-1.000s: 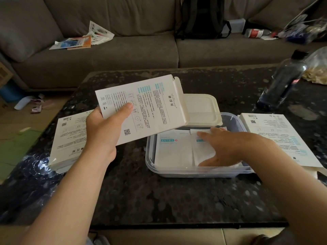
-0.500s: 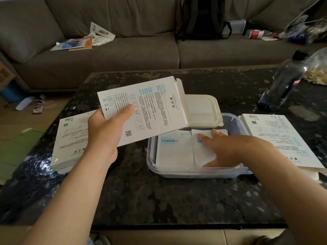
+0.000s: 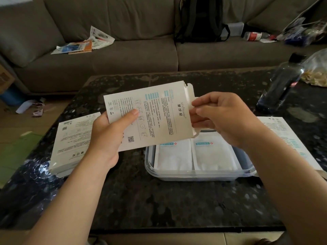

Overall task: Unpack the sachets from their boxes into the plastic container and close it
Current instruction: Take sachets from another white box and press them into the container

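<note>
My left hand [image 3: 109, 135] holds a flat white box [image 3: 155, 114] by its left end, above the dark table. The box's right end is open, with its flaps out. My right hand [image 3: 223, 119] is at that open end, thumb and fingers pinched on a white edge there; whether that edge is a flap or a sachet I cannot tell. Below stands the clear plastic container [image 3: 194, 175], open, with two white sachets side by side in it, a left one [image 3: 173, 156] and a right one [image 3: 212, 154]. The container's lid is hidden.
Another white box [image 3: 70, 140] lies left of the container and a further one [image 3: 290, 138] to its right. At the table's far right stand a dark bottle [image 3: 281, 84] and a plastic bag [image 3: 316, 69]. Behind the table is a sofa with a backpack [image 3: 200, 20].
My right hand has lifted out of the container and come up to the box's open end. The box has shifted slightly right and its end flap has opened.
</note>
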A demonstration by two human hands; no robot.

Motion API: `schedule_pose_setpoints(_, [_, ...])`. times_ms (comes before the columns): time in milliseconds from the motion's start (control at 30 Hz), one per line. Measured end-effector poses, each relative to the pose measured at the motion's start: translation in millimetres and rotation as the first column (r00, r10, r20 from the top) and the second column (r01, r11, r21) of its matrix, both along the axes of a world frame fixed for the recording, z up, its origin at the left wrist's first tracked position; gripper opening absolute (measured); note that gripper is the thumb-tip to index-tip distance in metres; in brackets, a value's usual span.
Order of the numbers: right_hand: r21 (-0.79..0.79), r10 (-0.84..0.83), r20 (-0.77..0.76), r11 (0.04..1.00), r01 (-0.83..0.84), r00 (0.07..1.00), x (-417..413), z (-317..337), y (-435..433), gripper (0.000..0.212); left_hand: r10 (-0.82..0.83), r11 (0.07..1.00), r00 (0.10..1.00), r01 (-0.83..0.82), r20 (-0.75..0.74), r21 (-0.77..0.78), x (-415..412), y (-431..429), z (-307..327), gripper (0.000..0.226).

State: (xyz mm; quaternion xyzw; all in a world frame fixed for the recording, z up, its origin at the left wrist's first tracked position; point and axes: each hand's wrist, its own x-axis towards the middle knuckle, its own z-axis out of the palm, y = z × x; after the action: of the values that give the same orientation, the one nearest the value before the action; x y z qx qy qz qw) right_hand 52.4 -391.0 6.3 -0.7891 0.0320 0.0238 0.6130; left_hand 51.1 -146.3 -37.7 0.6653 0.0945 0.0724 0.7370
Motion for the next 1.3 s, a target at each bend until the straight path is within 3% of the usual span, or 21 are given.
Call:
schedule_pose_setpoints(233, [0.116, 0.038, -0.018, 0.993, -0.036, 0.999, -3, 4, 0, 0.009, -0.020, 1.000, 0.999, 0.020, 0.035, 0.015, -1, -2, 1, 0.018])
schedule_pose_setpoints(500, [0.312, 0.182, -0.148, 0.941, -0.129, 0.972, -2, 2, 1, 0.013, -0.018, 0.999, 0.999, 0.017, 0.046, 0.029, -3, 0, 1, 0.019])
schedule_pose_setpoints(700, [0.273, 0.208, -0.200, 0.950, -0.150, 0.957, -1, 1, 4, 0.019, -0.050, 0.995, 0.997, 0.045, 0.062, 0.085, -4, -1, 0, 0.022])
schedule_pose_setpoints(800, [0.234, 0.185, -0.225, 0.963, -0.131, 0.957, -1, -3, 9, 0.022, -0.081, 0.992, 0.994, 0.074, 0.073, 0.102, -6, -3, 0, 0.034])
schedule_pose_setpoints(1133, [0.217, 0.077, -0.198, 0.976, -0.033, 0.977, 2, -5, 14, 0.009, -0.080, 0.993, 0.994, 0.073, 0.076, 0.092, -5, 0, 0, 0.042])
schedule_pose_setpoints(1300, [0.282, 0.023, -0.133, 0.959, 0.016, 0.991, 2, -5, 13, 0.027, -0.062, 0.996, 0.996, 0.058, 0.062, 0.061, -3, 2, 0, 0.041])
